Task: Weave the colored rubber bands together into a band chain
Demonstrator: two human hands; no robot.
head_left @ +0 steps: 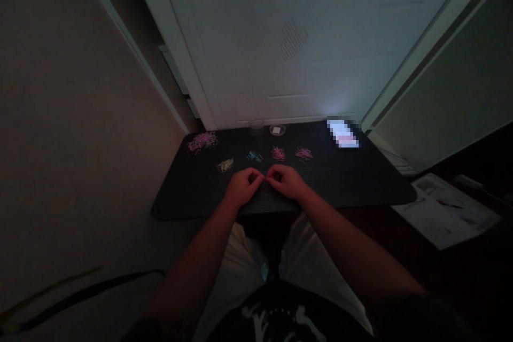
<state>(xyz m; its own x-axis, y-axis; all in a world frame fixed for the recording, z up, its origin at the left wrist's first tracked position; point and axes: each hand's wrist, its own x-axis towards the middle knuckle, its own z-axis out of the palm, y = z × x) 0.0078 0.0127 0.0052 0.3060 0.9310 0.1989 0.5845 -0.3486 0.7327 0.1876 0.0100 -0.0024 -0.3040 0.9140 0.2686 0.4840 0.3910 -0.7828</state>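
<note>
My left hand (243,185) and my right hand (285,180) meet over the front half of the dark table (192,187), thumbs and forefingers pinched close together. Something tiny seems to be between the fingertips, too small and dark to make out. Beyond the hands lie small piles of thin short pieces: pale yellow (225,165) by my left hand, then blue (254,156), red-pink (278,153) and purple-pink (304,154). A larger mixed pile (202,141) is at the far left corner.
A clear round container (256,127) and a round lid with a white square (277,130) stand at the back edge. A lit, blurred-out screen (343,133) lies back right. A white panel (288,75) rises behind the table; papers (444,211) lie lower right.
</note>
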